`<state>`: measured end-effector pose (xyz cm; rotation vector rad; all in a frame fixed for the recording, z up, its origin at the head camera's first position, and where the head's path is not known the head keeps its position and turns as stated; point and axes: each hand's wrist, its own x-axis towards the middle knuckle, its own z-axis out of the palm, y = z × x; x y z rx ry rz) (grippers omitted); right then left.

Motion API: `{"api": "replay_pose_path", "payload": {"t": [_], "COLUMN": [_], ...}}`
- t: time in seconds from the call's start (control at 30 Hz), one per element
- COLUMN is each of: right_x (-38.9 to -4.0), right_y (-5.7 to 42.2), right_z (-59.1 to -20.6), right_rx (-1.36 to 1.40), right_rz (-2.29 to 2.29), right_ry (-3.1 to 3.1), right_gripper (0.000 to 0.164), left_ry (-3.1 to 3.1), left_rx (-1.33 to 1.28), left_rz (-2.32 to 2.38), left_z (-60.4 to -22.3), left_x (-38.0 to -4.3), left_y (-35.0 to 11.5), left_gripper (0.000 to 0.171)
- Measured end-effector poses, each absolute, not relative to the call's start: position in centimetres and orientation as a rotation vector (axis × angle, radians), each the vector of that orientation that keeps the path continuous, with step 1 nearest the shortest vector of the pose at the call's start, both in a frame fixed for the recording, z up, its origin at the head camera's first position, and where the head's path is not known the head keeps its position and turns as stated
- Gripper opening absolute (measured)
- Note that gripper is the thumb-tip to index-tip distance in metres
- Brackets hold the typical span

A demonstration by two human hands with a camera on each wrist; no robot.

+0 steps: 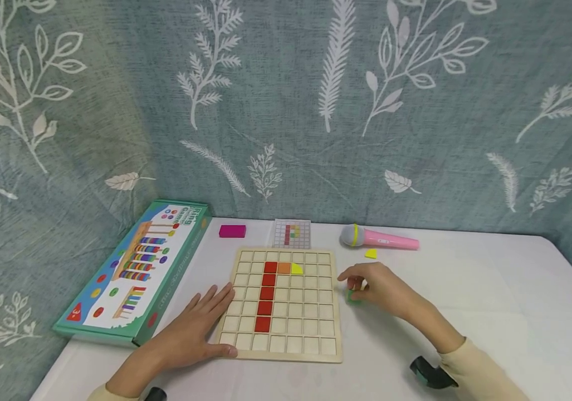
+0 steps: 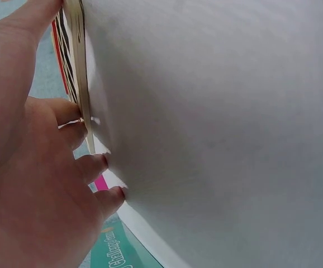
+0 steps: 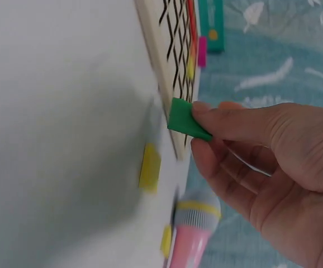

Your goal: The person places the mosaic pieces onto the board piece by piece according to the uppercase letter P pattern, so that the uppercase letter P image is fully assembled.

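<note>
A wooden grid board (image 1: pixel 245 344) lies on the table, with a column of red tiles (image 1: pixel 264 308), an orange tile (image 1: pixel 284 268) and a yellow tile (image 1: pixel 297 269) in its cells. My left hand (image 1: pixel 190 328) rests along the board's left edge, fingers spread and thumb at the lower corner. To the right of the board, my right hand (image 1: pixel 383 287) pinches a green tile (image 3: pixel 185 118) between thumb and fingers, above the table. Beneath it in the right wrist view lies a loose yellow tile (image 3: pixel 150 168), hidden by the hand in the head view.
Behind the board lie a pattern card (image 1: pixel 292 234) and a magenta block (image 1: pixel 233 231). A pink toy microphone (image 1: pixel 386 238) is at the back right, a small yellow piece (image 1: pixel 371 253) before it. A game box (image 1: pixel 135 273) fills the left side.
</note>
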<state>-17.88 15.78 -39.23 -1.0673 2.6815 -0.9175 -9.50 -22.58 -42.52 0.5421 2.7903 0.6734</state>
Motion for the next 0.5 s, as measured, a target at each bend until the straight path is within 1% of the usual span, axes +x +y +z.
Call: {"api": "replay_pose_path", "payload": {"t": [0.3,0.5], "right_x": [-18.4,-19.1], "right_y": [11.1,8.2], "right_z": [-39.7,-39.9], "right_rx": [-1.155,-1.202], "right_rz": [-0.963,-1.029], "right_ry": [2.557,2.523], "right_gripper": [0.031,0.029], "left_ry": [2.803,2.801], "left_rx": [0.551,0.565], "left_rz": [0.658,0.662], "left_z": [-42.5,-42.4], "left_x": [-9.5,-9.5], "left_y": [-22.5,-22.5], "left_gripper": [0.113,0.113]}}
